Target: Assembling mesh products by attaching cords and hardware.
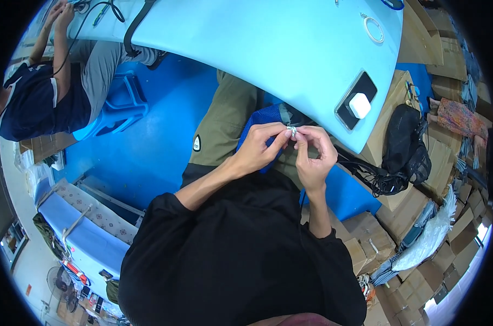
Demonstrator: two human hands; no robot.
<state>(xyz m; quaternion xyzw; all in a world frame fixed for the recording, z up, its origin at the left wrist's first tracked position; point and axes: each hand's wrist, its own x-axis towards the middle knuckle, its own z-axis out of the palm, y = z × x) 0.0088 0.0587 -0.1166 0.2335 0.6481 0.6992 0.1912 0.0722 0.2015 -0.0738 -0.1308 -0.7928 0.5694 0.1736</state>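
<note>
With your left hand [257, 148] and right hand [314, 155] both pinched shut on the small silvery part [292, 130] over your lap, at 7 o'clock from the tabletop [268, 49], keep your fingertips steady and close.

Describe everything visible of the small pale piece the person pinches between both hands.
The small pale piece looks whitish-silver and shiny; it is too small to tell its parts or material. It is held in the air above the lap, near the edge of the light blue table. Fingertips of the left hand and the right hand pinch it from either side, hiding most of it.
</note>
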